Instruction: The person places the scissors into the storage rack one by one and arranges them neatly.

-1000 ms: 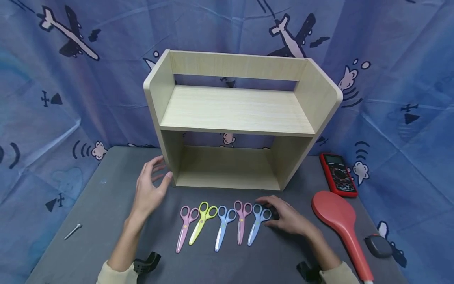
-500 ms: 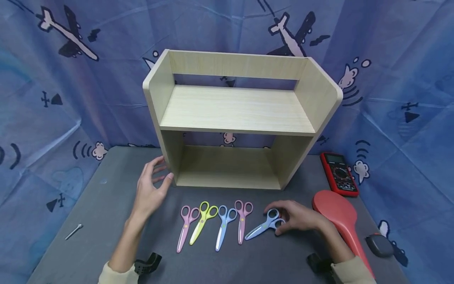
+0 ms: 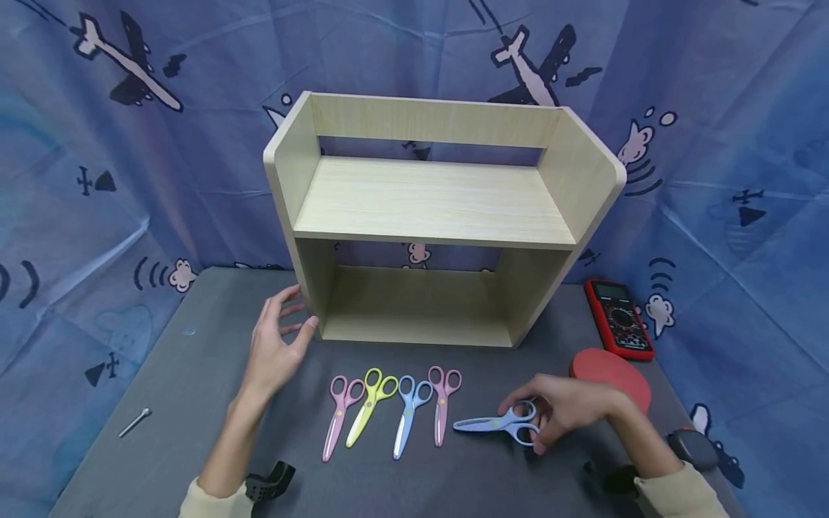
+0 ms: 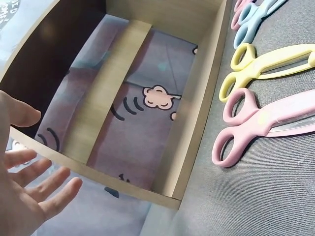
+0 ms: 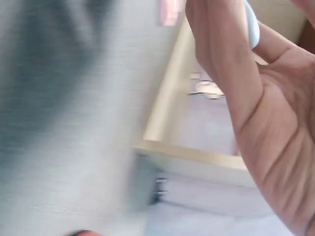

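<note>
My right hand (image 3: 573,406) pinches blue-handled scissors (image 3: 492,424) by the finger loops, with their blades pointing left, low over the grey table. The right wrist view shows only a sliver of a blue handle (image 5: 252,27) behind my fingers. To the left, several more scissors lie in a row: pink scissors (image 3: 335,421), yellow scissors (image 3: 364,417), a second blue pair (image 3: 404,421) and a second pink pair (image 3: 442,410). My left hand (image 3: 277,352), fingers loosely spread, is right at the lower left side of a pale wooden two-tier shelf (image 3: 427,201).
On the right are a red multimeter (image 3: 619,320), a red round-headed object (image 3: 609,374) partly hidden by my right arm, and a dark rounded object (image 3: 693,447). A small metal bolt (image 3: 134,423) lies far left. A blue printed curtain (image 3: 732,180) stands behind the shelf.
My right hand has moved right and towards me, drawing the end blue scissors away from the row and turning them until the blades point left. My left hand has stayed by the shelf.
</note>
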Tool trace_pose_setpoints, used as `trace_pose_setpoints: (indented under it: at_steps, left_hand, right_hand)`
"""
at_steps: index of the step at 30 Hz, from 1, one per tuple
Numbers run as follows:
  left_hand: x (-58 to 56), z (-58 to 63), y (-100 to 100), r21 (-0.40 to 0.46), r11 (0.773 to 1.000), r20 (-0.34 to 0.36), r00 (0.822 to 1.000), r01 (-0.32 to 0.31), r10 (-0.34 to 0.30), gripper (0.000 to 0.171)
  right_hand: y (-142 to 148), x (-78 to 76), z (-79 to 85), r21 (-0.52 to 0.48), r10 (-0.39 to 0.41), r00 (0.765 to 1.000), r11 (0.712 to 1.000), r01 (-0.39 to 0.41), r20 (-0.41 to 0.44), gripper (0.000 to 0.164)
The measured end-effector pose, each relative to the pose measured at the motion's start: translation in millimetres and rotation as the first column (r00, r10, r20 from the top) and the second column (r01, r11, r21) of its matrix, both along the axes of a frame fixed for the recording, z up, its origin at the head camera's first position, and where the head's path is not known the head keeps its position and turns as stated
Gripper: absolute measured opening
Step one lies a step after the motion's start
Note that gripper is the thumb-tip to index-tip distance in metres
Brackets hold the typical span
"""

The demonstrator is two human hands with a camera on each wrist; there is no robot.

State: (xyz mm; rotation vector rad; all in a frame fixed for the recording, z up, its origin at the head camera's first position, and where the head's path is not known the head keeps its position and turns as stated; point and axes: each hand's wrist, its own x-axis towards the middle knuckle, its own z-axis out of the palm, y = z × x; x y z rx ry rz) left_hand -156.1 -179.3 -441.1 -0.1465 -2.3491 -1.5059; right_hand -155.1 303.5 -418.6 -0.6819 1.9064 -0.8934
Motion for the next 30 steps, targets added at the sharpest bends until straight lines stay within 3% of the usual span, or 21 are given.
trace_pose_setpoints:
  at_steps: [4,7,9,12,14,16,18,25,30]
  left_hand:
    - [-0.1,0.0,1,0.002,1.000,0.004,1.000,-0.002,0.002,0.061]
    - [0.1,0.4,1,0.006,1.000,0.011,1.000,-0.007,0.007,0.061]
    - [0.4,0.7,1,0.007,1.000,0.014,1.000,-0.011,0.011,0.061]
    - [0.7,1.0,1,0.005,1.000,0.013,1.000,-0.015,0.015,0.061]
    - [0.6,1.1,0,0.005,1.000,0.011,1.000,-0.016,0.016,0.061]
    - [0.5,1.1,1,0.005,1.000,0.010,1.000,-0.016,0.016,0.061]
    - [0.5,1.0,1,0.007,1.000,0.010,1.000,-0.016,0.016,0.061]
    - [0.2,-0.6,1,0.011,1.000,-0.002,1.000,-0.007,0.007,0.062]
    - [0.6,-2.3,0,0.010,1.000,-0.012,1.000,0.003,-0.003,0.062]
  right_hand:
    - [-10,8.7,38.2,-0.070,-0.047,0.990,0.997,0.039,-0.130,0.054]
    - [-22,11.5,69.2,-0.161,-0.072,0.955,0.987,0.026,-0.288,0.057]
    - [-32,10.3,89.4,-0.234,-0.097,0.896,0.972,-0.009,-0.434,0.060]
    - [-50,5.3,119.7,-0.324,-0.190,0.751,0.945,-0.033,-0.632,0.067]
    - [-65,-1.0,140.0,-0.371,-0.260,0.658,0.928,-0.032,-0.707,0.072]
    - [-80,-10.0,157.9,-0.401,-0.311,0.597,0.916,-0.019,-0.739,0.073]
    - [-98,-21.6,172.8,-0.418,-0.339,0.561,0.908,-0.015,-0.756,0.073]
    - [-164,-70.4,202.6,-0.387,-0.386,0.518,0.915,0.112,-0.763,0.065]
    - [-209,-103.9,202.2,-0.299,-0.340,0.520,0.940,0.164,-0.783,0.063]
